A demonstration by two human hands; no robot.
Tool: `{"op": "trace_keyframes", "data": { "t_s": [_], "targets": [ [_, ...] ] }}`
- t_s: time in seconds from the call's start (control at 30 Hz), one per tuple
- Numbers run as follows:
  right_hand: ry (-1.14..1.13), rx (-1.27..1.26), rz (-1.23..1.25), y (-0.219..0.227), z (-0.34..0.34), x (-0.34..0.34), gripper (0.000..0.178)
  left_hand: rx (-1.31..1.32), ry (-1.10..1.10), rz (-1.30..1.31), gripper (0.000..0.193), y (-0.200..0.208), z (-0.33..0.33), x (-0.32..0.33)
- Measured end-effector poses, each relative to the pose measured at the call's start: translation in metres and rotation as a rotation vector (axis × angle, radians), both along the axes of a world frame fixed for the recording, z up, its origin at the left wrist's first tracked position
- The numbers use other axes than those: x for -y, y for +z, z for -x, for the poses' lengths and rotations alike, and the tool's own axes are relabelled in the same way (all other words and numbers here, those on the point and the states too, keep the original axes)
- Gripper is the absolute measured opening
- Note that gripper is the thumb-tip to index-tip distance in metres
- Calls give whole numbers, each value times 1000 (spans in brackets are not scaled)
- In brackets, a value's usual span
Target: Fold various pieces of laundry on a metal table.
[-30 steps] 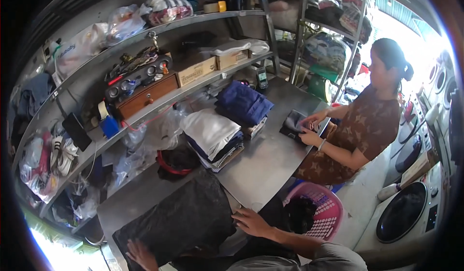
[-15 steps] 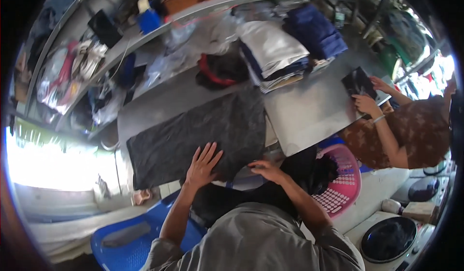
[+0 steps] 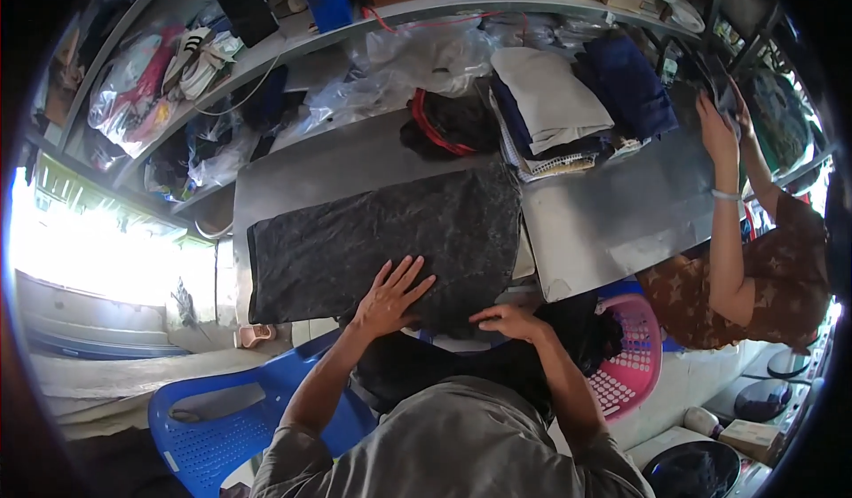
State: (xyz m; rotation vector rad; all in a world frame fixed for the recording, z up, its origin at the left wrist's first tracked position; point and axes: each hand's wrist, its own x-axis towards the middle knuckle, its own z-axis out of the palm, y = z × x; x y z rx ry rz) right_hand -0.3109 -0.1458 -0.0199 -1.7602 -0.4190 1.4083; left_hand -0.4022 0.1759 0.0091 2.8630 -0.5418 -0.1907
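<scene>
A dark grey, wrinkled garment (image 3: 382,241), folded into a long flat shape, lies on the grey metal tabletop (image 3: 293,171) before me. My left hand (image 3: 390,300) rests palm down on its near part, fingers spread. At the near right corner of the cloth is my right hand (image 3: 512,322), its finger and thumb stretched toward the edge and slightly apart. Its other fingers are partly hidden. Just beyond the garment sits a black cloth bundle with red trim (image 3: 453,125).
Folded light grey clothes (image 3: 555,98) and navy ones (image 3: 628,90) are stacked at the back. A co-worker's arms (image 3: 729,187) reach up at right with something dark. A pink basket (image 3: 632,356) stands right of me, a blue chair (image 3: 222,427) left. Plastic bags (image 3: 426,54) lie under the shelf.
The co-worker has lifted a dark flat item from the right tabletop up toward the back. My view has shifted a little; my hands stay at nearly the same places on the garment.
</scene>
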Motion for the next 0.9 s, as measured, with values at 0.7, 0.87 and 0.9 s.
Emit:
{"op": "trace_keyframes", "data": {
  "t_s": [0.7, 0.87, 0.9],
  "targets": [
    [-500, 623, -408, 33, -19, -35, 28, 93, 150, 206, 62, -8, 22, -7],
    [-369, 177, 26, -17, 11, 32, 21, -288, 619, 569, 44, -25, 70, 9],
    [-549, 112, -119, -31, 18, 29, 21, -322, 607, 816, 43, -32, 70, 31]
  ]
}}
